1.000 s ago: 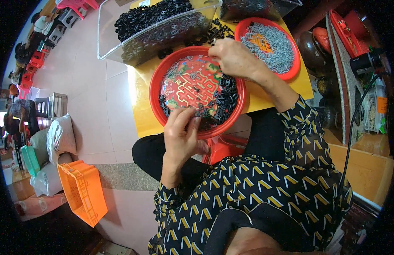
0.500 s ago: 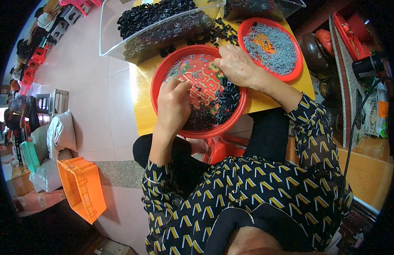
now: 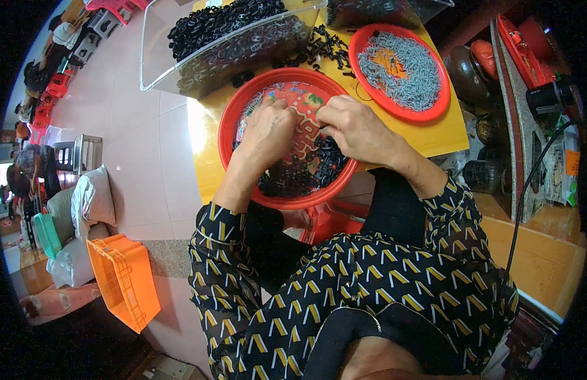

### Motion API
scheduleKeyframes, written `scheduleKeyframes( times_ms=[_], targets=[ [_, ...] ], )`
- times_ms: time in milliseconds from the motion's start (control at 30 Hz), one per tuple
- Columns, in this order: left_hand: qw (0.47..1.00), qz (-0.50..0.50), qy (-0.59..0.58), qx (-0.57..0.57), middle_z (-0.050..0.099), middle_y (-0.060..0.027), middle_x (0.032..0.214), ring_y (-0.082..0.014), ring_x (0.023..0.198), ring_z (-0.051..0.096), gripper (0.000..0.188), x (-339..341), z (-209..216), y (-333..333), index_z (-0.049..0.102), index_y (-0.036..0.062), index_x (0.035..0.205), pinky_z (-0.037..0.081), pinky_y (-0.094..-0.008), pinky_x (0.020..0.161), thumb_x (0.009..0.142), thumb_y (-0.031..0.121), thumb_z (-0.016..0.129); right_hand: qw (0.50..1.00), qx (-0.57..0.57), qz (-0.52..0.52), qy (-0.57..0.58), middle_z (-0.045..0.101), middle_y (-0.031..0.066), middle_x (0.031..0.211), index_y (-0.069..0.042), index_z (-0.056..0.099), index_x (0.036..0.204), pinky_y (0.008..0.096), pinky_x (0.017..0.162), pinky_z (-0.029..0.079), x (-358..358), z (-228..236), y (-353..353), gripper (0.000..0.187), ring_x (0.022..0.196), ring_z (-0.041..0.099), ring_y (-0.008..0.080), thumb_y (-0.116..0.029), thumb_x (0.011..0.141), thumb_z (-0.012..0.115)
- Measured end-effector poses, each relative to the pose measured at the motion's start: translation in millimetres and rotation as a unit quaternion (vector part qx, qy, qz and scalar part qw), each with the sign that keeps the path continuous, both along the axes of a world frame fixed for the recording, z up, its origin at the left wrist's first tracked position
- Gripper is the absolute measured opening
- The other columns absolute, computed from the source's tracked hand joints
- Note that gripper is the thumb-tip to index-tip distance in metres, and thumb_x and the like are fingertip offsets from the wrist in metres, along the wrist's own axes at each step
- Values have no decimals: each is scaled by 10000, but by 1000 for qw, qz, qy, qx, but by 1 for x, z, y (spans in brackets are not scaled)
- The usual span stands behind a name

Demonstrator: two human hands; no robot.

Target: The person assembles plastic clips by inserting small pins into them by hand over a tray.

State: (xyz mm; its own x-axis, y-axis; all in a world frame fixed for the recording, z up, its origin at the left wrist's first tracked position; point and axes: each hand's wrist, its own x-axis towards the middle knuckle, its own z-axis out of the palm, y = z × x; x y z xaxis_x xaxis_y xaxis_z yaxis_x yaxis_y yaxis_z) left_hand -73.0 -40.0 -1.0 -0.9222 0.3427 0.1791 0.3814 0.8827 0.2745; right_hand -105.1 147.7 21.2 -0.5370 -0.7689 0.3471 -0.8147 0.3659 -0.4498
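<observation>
A red basin (image 3: pixel 306 202) with a patterned bottom sits before me at the near edge of the yellow tabletop (image 3: pixel 206 145). Small black plastic parts (image 3: pixel 331 159) gather along its near and right side, and grey screws (image 3: pixel 250 109) along its left. Over the basin's left half, my left hand (image 3: pixel 271 130) is closed with its fingers curled down; whatever they grip is hidden. My right hand (image 3: pixel 360 128), over the right half, pinches a small dark piece too small to name. The two hands are apart. Right of the basin stands a red tray (image 3: pixel 446 95) of grey screws (image 3: pixel 407 92).
Beyond the basin stands a clear plastic box (image 3: pixel 155 79) heaped with black oval parts (image 3: pixel 227 25). Black pegs (image 3: pixel 328 49) lie loose beside it. Another clear box (image 3: pixel 369 14) is farther right. An orange crate (image 3: pixel 125 285) rests on the floor at left, near stuffed sacks (image 3: pixel 94 196).
My right hand has come nearer from the basin's far rim to above the black parts. My left hand has shifted slightly right and away from me. The basin appears slightly farther left in view.
</observation>
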Motion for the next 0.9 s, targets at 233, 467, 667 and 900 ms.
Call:
scheduleKeyframes(
  times_ms=[233,467,667,900],
  targets=[
    [992,5,65,-106,548,-179,828,-318,849,523,209,11,1,13,553,-37,796,422,-379,710,635,90,591,988,-86,-21,-129,510,101,727,-1,499,765,317,633,416,15,4,8,134,707,518,244,5,672,595],
    [989,106,6,104,517,-179,743,-332,736,521,195,41,8,3,468,-39,875,410,-409,628,690,-5,518,792,-200,-17,-576,529,-5,692,-25,510,812,204,526,413,21,2,8,78,619,514,70,-55,763,564],
    [856,155,-90,484,567,-93,738,-171,640,538,134,60,7,20,523,-25,918,426,-254,581,790,-37,486,685,-269,-12,-677,530,1,701,-17,509,916,178,529,427,23,-6,14,145,608,525,59,-58,786,557],
    [660,117,-165,724,578,-63,766,-124,679,553,83,92,3,23,567,-25,863,462,-216,606,786,-16,536,664,-274,-2,-696,548,19,739,-7,504,957,188,554,452,36,-4,7,172,629,549,78,-52,796,546]
  ],
)
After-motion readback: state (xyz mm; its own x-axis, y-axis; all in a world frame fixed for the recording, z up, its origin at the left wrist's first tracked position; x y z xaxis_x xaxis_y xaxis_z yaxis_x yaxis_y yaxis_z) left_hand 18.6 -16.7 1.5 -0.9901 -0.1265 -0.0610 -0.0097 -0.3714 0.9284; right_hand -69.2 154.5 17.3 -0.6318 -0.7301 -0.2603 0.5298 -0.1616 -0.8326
